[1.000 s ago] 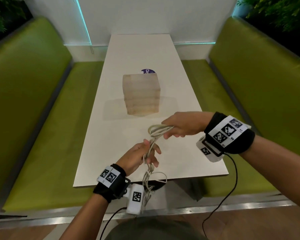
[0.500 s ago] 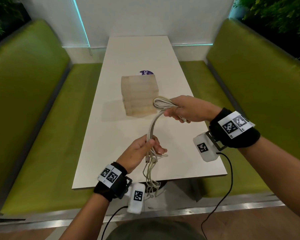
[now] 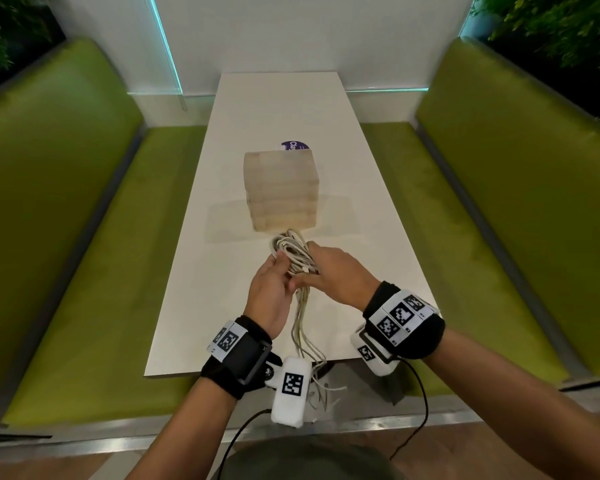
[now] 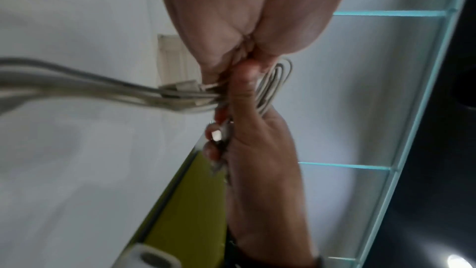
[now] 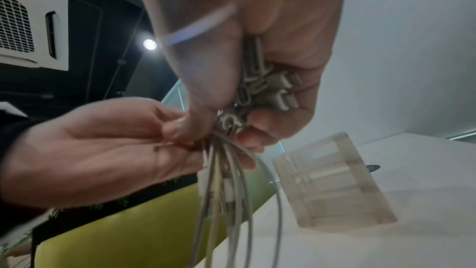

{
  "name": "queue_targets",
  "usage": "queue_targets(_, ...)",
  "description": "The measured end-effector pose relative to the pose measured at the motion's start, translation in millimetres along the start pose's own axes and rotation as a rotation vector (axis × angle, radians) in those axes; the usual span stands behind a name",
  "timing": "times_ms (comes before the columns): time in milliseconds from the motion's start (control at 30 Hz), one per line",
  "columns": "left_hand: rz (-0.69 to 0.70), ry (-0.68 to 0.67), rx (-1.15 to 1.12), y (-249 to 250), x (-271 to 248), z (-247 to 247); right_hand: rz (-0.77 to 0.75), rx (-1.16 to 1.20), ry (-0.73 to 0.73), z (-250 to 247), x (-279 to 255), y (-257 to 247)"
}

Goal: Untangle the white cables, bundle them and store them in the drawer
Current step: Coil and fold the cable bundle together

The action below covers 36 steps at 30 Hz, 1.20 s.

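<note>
A bunch of white cables (image 3: 293,252) is folded into loops above the near half of the white table (image 3: 222,278). My left hand (image 3: 271,285) grips the bunch from the left, thumb on the loops. My right hand (image 3: 329,271) grips the folded strands from the right, its fingers curled round several plug ends (image 5: 273,93). The loose tails (image 3: 305,344) hang down past the table's near edge. The translucent drawer unit (image 3: 280,190) stands shut just beyond the loops. In the left wrist view the cables (image 4: 128,93) run left out of my fist.
Green bench seats (image 3: 94,258) flank the table on both sides. A purple round sticker (image 3: 295,146) lies behind the drawer unit. A white wall with cyan light strips closes the far end. Black sensor leads hang from my wrists below the table edge.
My right hand has come back down from beside the drawer unit to meet the left hand, folding the stretched cables into a loop bunch. The left hand has moved forward over the table.
</note>
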<state>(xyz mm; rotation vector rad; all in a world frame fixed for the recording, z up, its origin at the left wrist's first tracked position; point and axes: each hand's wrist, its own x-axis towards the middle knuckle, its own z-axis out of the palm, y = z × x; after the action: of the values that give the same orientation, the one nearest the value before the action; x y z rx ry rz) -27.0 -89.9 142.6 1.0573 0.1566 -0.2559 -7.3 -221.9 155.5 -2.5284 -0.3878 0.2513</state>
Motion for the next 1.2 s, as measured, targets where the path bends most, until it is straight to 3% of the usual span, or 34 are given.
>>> queue_targets(100,-0.009,0.020,0.007,-2,0,-3,0.007,0.062,-0.018,1,4,4)
queue_targets(233,-0.008,-0.126,0.061,7,-1,-8,0.016,0.187,-0.070,1,2,7)
queue_targets(333,0.032,-0.182,0.254,13,-2,-9,-0.012,0.236,-0.060,4,-1,3)
queue_targets(433,0.064,-0.086,0.290,10,3,-7,-0.034,0.205,-0.086,6,0,-3)
queue_targets(567,0.011,0.033,-0.016,2,9,-11,-0.089,0.185,-0.201,9,-1,-9)
queue_targets(767,0.054,0.012,-0.003,8,3,-11,-0.142,0.607,-0.398,12,-6,-5)
queue_targets(900,0.078,-0.040,0.085,11,-1,-13,-0.137,0.791,-0.439,14,-13,-2)
queue_targets(1200,0.106,-0.043,0.177,15,-8,-6,-0.101,0.841,-0.380,25,-19,-6)
